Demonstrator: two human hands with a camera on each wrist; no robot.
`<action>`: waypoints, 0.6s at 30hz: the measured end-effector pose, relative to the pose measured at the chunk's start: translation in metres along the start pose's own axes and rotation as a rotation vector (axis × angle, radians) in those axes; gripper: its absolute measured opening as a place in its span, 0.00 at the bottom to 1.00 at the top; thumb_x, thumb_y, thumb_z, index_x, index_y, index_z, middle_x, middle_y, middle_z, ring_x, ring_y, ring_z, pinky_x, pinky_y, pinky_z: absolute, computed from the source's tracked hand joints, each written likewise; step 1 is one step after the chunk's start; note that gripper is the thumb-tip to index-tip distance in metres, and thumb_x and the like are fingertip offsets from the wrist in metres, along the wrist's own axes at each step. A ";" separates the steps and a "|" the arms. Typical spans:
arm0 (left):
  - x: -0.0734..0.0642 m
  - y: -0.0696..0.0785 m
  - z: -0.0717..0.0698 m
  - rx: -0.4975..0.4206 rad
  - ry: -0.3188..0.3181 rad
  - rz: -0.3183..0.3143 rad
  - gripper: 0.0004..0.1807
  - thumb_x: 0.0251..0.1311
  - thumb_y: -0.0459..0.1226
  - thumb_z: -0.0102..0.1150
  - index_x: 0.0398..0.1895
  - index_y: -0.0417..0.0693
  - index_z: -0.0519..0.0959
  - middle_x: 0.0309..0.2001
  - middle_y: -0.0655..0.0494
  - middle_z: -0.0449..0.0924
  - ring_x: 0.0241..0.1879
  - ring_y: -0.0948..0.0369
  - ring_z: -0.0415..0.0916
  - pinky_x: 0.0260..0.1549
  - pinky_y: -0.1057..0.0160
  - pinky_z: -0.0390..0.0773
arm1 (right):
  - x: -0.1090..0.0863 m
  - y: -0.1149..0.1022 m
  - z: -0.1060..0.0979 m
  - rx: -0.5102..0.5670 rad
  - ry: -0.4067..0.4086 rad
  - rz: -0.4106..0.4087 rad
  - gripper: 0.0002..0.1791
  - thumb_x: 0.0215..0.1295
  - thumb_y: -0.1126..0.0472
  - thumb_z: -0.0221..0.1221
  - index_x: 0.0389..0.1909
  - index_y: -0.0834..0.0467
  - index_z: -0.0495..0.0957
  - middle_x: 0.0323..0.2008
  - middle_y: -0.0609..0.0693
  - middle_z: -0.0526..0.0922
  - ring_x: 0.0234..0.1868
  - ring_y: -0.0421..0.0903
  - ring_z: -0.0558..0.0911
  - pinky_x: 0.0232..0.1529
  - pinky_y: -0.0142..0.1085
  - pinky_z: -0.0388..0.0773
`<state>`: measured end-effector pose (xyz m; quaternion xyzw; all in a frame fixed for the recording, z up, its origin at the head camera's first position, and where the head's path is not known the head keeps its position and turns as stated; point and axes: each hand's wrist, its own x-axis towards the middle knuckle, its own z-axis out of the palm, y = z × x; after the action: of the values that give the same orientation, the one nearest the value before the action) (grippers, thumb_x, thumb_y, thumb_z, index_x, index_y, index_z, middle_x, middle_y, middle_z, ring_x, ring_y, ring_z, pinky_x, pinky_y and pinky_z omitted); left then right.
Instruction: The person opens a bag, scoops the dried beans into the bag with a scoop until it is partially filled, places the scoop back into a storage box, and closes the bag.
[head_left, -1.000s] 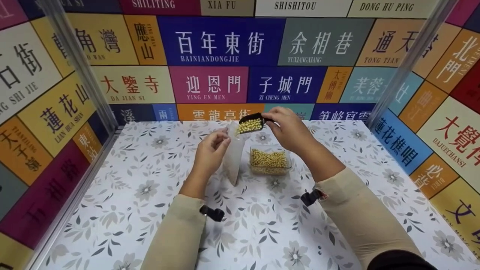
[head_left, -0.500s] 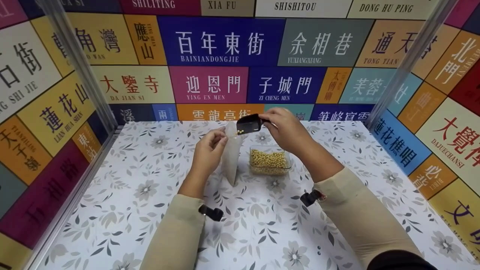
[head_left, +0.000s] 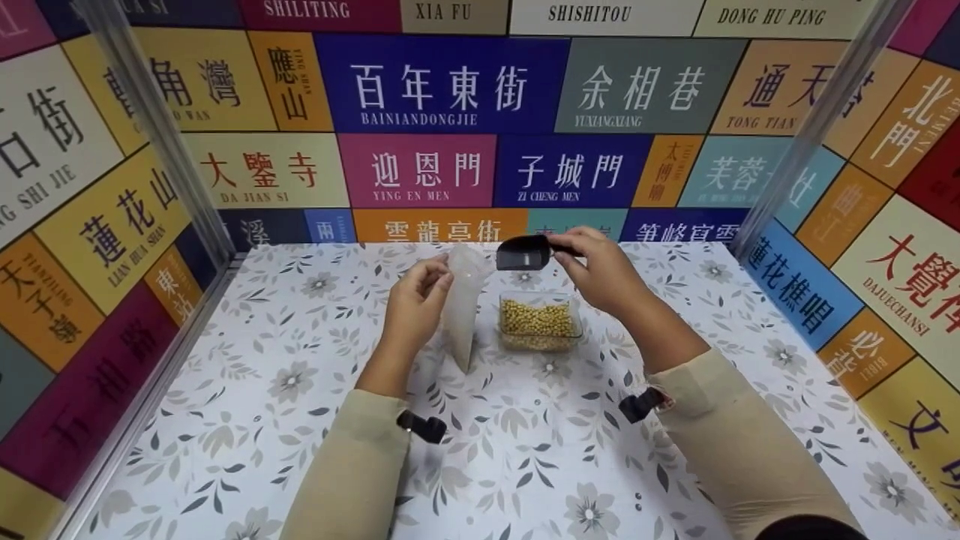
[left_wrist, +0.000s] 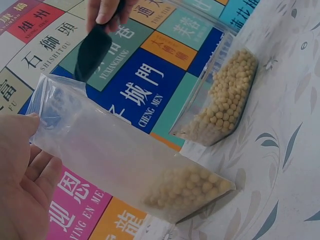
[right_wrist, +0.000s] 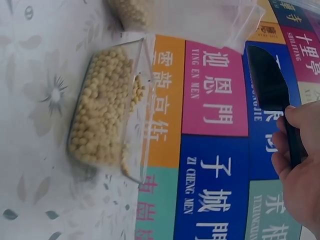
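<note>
My left hand [head_left: 418,300] pinches the top edge of a translucent plastic bag [head_left: 463,300], which stands upright on the table. Soybeans [left_wrist: 182,187] fill the bottom of the bag in the left wrist view. A black scoop [head_left: 523,253] is in my right hand [head_left: 600,266], its handle gripped between thumb and fingers. No beans show in the scoop, which is held to the right of the bag's mouth and above a clear rectangular container [head_left: 540,345]. More soybeans [right_wrist: 102,107] lie inside that container, seen from the side in the right wrist view.
A white tablecloth [head_left: 300,450] with grey flowers and leaves covers the table. Behind it rises a wall of coloured sign panels [head_left: 450,82], with similar panels on both sides. Metal posts [head_left: 814,112] stand at the back corners.
Beans in the scoop have poured into the bag, leaving the scoop bare. My right hand has drawn the scoop back to the right, off the bag's mouth. The left hand has barely moved.
</note>
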<state>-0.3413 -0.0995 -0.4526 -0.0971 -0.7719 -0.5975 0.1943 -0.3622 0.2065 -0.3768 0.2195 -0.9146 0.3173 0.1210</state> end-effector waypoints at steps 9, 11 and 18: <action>-0.001 -0.001 0.000 -0.005 -0.002 -0.011 0.04 0.78 0.41 0.61 0.46 0.53 0.82 0.69 0.61 0.82 0.67 0.60 0.82 0.68 0.67 0.81 | -0.016 0.038 0.003 -0.010 -0.046 0.141 0.22 0.84 0.53 0.55 0.73 0.50 0.77 0.67 0.51 0.79 0.69 0.55 0.79 0.70 0.56 0.79; -0.001 -0.001 0.000 0.001 -0.001 -0.010 0.04 0.78 0.41 0.61 0.46 0.54 0.82 0.69 0.61 0.82 0.67 0.61 0.82 0.67 0.67 0.81 | -0.019 0.045 0.005 -0.020 -0.062 0.161 0.22 0.84 0.53 0.55 0.73 0.50 0.77 0.67 0.52 0.79 0.69 0.55 0.79 0.70 0.56 0.78; -0.001 -0.001 0.001 -0.007 -0.010 0.021 0.05 0.78 0.40 0.61 0.47 0.50 0.82 0.69 0.56 0.83 0.66 0.59 0.83 0.67 0.66 0.82 | -0.025 0.069 0.013 -0.050 -0.127 0.220 0.22 0.85 0.55 0.54 0.74 0.52 0.76 0.70 0.55 0.76 0.70 0.58 0.78 0.70 0.57 0.79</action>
<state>-0.3414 -0.0991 -0.4542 -0.1086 -0.7698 -0.5975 0.1963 -0.3747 0.2547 -0.4322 0.1346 -0.9465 0.2914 0.0329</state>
